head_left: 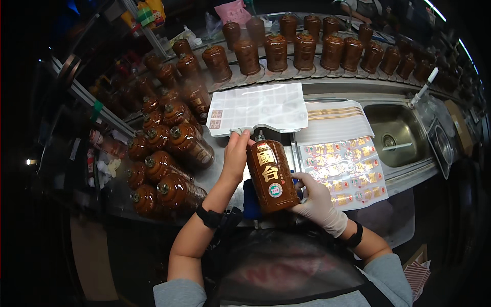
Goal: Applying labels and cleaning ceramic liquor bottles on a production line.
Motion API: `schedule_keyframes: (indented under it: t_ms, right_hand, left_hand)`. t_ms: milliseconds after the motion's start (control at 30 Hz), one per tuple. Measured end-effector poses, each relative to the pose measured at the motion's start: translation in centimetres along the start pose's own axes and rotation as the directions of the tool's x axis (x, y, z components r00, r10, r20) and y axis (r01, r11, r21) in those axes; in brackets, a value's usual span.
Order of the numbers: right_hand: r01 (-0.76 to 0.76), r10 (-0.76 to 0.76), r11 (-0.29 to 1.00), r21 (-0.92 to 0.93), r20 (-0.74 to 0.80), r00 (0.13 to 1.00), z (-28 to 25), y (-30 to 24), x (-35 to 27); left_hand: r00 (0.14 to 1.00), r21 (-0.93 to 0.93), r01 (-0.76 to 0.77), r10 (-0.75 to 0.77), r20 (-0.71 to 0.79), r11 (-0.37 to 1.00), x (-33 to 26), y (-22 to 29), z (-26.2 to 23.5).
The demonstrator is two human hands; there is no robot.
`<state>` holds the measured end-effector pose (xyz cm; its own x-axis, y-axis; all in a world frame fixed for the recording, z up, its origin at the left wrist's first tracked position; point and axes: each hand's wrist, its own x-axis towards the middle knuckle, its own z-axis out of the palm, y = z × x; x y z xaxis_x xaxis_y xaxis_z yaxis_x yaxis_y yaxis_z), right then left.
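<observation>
A metal workbench [217, 171] holds clustered brown bottles [193, 147], and at its near edge the gloved right hand [314, 202] grasps a gold-lettered bottle [271, 176] low down, ideally firmly for steadiness, while the bare left hand [236, 157] touches a pale wad [240, 131] beside its neck, whether pinching it I cannot tell.

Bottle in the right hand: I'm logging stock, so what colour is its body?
The bottle has a glossy brown body, seen best in the head view.

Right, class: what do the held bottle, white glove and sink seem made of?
Bottle: glazed ceramic or coated glass, judging by its glossy brown highlights. Glove: probably thin rubber, matte, wrinkled near the wrist. Sink: likely stainless steel, satiny with metallic glints.
</observation>
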<state>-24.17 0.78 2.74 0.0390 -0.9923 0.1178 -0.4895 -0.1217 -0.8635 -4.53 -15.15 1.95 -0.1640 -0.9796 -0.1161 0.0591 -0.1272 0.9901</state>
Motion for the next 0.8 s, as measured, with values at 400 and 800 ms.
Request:
schedule_keyframes:
  t_ms: [400, 800]
  right_hand:
    - [-0.087, 0.090, 0.994, -0.070, 0.049, 0.995, 0.7, -0.3, 0.4]
    - [-0.353, 0.302, 0.933, -0.076, -0.373, 0.877, -13.3, 10.3, 7.1]
  left_hand:
    - [0.981, -0.045, -0.193, 0.191, -0.040, 0.980, -1.9, -2.0, 0.1]
    - [0.917, 0.172, -0.205, 0.128, 0.377, 0.963, -9.7, -1.4, -2.2]
